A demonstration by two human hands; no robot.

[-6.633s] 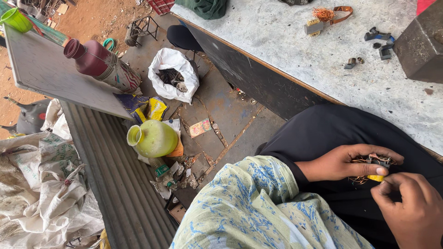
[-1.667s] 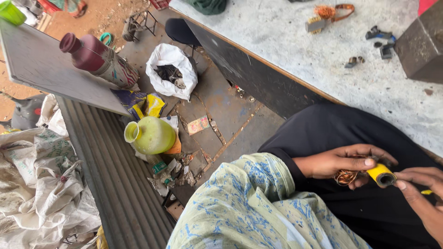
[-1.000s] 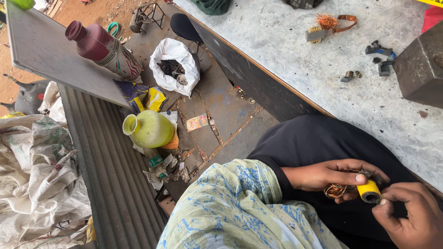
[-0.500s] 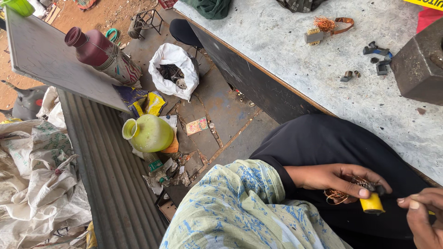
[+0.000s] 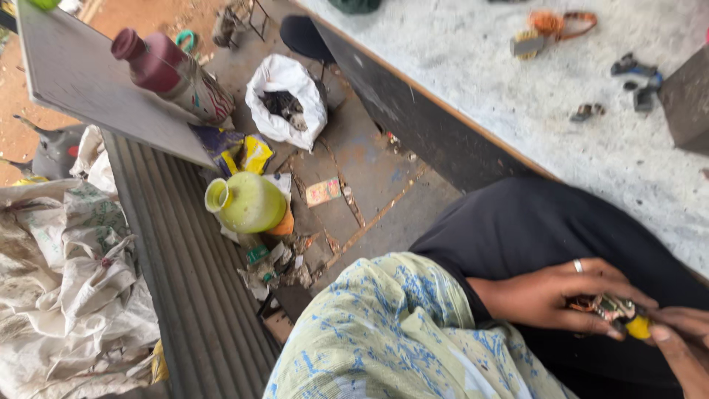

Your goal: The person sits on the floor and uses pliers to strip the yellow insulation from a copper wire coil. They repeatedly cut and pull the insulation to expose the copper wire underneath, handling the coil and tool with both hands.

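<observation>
Low at the right, the left hand (image 5: 561,295) (a ring on one finger) curls its fingers around a small yellow part with copper wire (image 5: 617,314), held over a black-clad lap. The right hand (image 5: 683,347) pinches that part's yellow end from the near right corner. Farther left, a green jug (image 5: 247,203) lies on the floor near a white bag (image 5: 288,96), below a grey worktable (image 5: 517,103).

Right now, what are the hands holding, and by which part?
The left hand pinches a small yellow-tipped part with copper wire around its body; the right hand touches its yellow end.
</observation>
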